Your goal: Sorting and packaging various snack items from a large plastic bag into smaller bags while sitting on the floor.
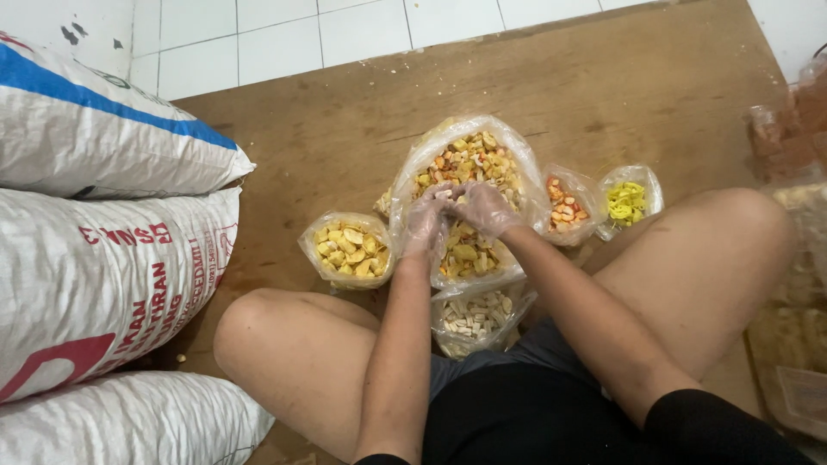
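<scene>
hands [457,211] meet over the big snack bag [469,164] (gloved), my grip pinching mixed crackers; best keep pinches small.

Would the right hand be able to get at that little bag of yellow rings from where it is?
Probably yes. The right hand is over the big mixed bag; the bag of yellow rings lies open-topped on that side, with only the small orange-snack bag between.

Both forearms extend forward from the torso and converge ahead of the crossed legs. The left hand [426,220] and right hand [484,207] each wear a thin translucent glove. Fingertips of both hands meet, fingers curled inward, palms facing down. Knees are spread outward, bare, on either side.
</scene>
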